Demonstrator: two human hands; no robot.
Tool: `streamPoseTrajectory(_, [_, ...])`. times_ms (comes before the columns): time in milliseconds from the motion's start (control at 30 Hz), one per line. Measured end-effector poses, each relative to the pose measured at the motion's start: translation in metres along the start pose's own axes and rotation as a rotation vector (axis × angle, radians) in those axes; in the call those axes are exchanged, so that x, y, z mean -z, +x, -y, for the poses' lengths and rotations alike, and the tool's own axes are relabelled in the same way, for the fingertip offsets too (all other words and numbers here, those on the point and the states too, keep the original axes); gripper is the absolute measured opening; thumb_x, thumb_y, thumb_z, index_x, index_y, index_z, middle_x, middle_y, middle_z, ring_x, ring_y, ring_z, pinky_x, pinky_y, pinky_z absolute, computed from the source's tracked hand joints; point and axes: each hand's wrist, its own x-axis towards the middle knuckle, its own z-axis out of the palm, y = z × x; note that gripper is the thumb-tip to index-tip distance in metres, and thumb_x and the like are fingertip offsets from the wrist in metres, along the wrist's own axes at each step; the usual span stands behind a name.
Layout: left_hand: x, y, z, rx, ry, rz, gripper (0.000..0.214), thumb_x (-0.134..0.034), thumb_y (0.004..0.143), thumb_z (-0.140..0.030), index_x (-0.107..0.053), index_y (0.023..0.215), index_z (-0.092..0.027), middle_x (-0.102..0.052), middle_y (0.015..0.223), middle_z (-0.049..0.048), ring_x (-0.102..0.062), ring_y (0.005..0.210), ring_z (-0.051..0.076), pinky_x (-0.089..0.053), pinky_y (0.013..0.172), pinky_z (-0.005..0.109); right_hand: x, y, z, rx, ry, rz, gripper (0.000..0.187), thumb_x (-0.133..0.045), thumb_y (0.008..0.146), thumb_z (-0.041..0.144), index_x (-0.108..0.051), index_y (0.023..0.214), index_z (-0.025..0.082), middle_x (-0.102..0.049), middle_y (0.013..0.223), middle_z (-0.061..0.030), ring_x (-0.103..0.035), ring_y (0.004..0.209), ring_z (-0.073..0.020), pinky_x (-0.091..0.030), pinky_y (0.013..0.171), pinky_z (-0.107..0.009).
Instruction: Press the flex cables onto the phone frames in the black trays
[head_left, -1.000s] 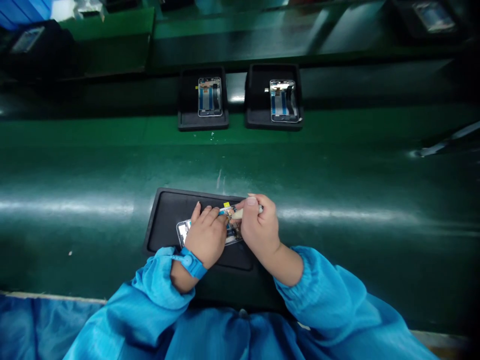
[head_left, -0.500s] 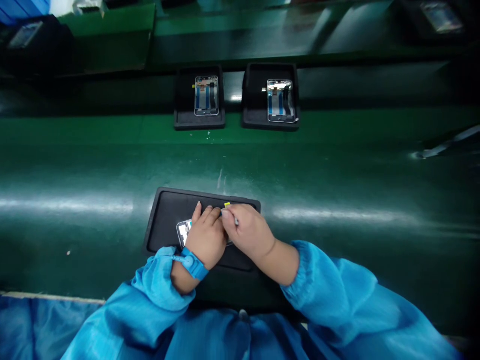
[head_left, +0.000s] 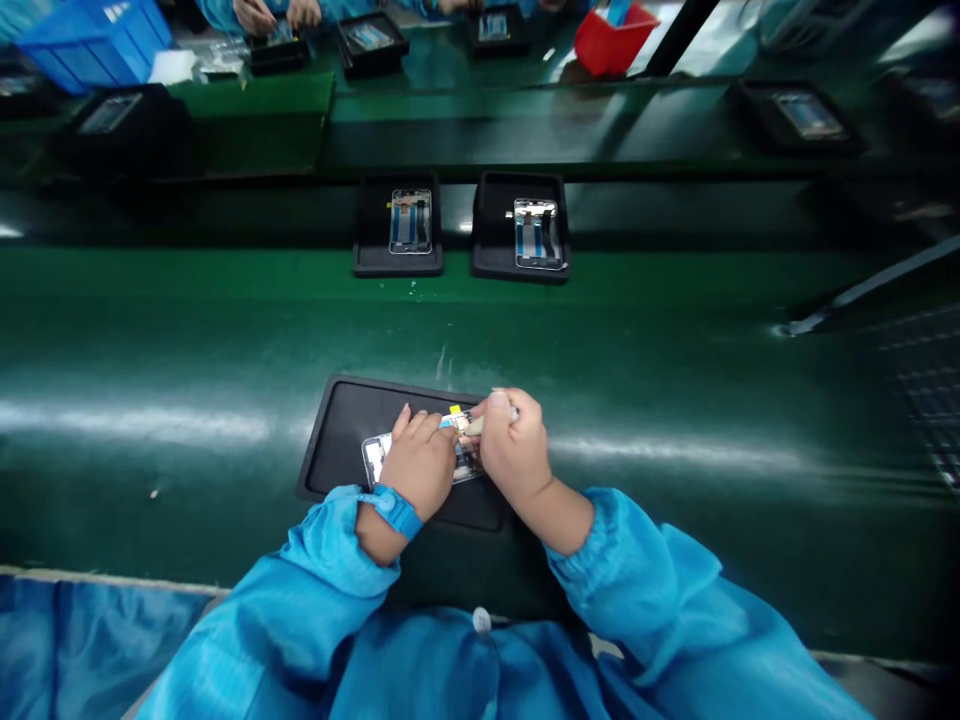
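Grips a pale pen-like tool [head_left: 475, 427] in the clenched right hand [head_left: 517, 445] at three o'clock on the phone frame [head_left: 375, 460], angled down toward its parts, while resting the left hand [head_left: 420, 470] — palm down, with fingers outstretched — across the frame's middle. Has the phone frame inside a black tray [head_left: 349, 425] on the green bench [head_left: 675, 370], set slightly aslant from nine o'clock to three, with a yellow tab [head_left: 455, 409] at one o'clock on its edge. Faces two farther trays [head_left: 375, 235] at twelve and one o'clock, with a similar frame [head_left: 536, 235] in each, plus a red bin [head_left: 611, 42] well beyond at one.
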Motion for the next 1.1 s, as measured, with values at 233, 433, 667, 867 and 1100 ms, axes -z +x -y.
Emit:
streamPoseTrajectory(233, [0.003,0.001,-0.001,0.017,-0.02,0.021,0.02,-0.042,0.081,-0.015,-0.061,0.089,-0.016,-0.062,0.096,0.0067,-0.054,0.097,0.023,-0.033,0.095,0.045,0.001,0.0,0.0,0.166,-0.076,0.045,0.026,-0.036,0.082,0.033,-0.05,0.065,0.02,-0.059,0.064,-0.0036,-0.058,0.064,-0.0164,-0.047,0.06,-0.029])
streamPoseTrajectory(433, [0.004,0.0,0.0,0.022,-0.041,0.073,0.023,-0.044,0.078,-0.013,-0.062,0.091,-0.017,-0.063,0.095,0.0064,-0.054,0.098,0.023,-0.032,0.096,0.045,0.0,0.0,0.003,0.368,-0.23,0.142,0.025,-0.034,0.083,0.031,-0.054,0.071,0.023,-0.062,0.065,-0.0034,-0.059,0.063,-0.0171,-0.047,0.06,-0.028])
streamPoseTrajectory(667, [0.0,-0.002,0.002,0.006,-0.046,0.064,0.024,-0.045,0.077,-0.013,-0.061,0.093,-0.017,-0.063,0.097,0.0077,-0.054,0.099,0.024,-0.032,0.097,0.045,-0.009,0.0,0.005,0.438,-0.241,0.154,0.026,-0.034,0.082,0.03,-0.053,0.067,0.022,-0.062,0.063,-0.0045,-0.059,0.061,-0.0175,-0.046,0.061,-0.029])
streamPoseTrajectory(867, [0.003,0.002,0.0,0.037,-0.04,0.031,0.02,-0.042,0.081,-0.017,-0.061,0.087,-0.018,-0.062,0.095,0.0057,-0.054,0.097,0.021,-0.035,0.095,0.042,-0.002,0.003,0.003,0.11,-0.115,0.015,0.027,-0.033,0.084,0.033,-0.048,0.064,0.021,-0.056,0.058,-0.0009,-0.057,0.055,-0.0144,-0.044,0.052,-0.024])
streamPoseTrajectory(1100, [0.007,0.003,0.002,0.047,-0.091,0.095,0.022,-0.043,0.079,-0.014,-0.063,0.089,-0.016,-0.063,0.095,0.0059,-0.054,0.096,0.021,-0.034,0.096,0.041,-0.008,0.003,0.003,0.396,-0.221,0.121,0.024,-0.035,0.081,0.031,-0.05,0.063,0.023,-0.06,0.06,-0.0032,-0.058,0.059,-0.0173,-0.045,0.059,-0.027])
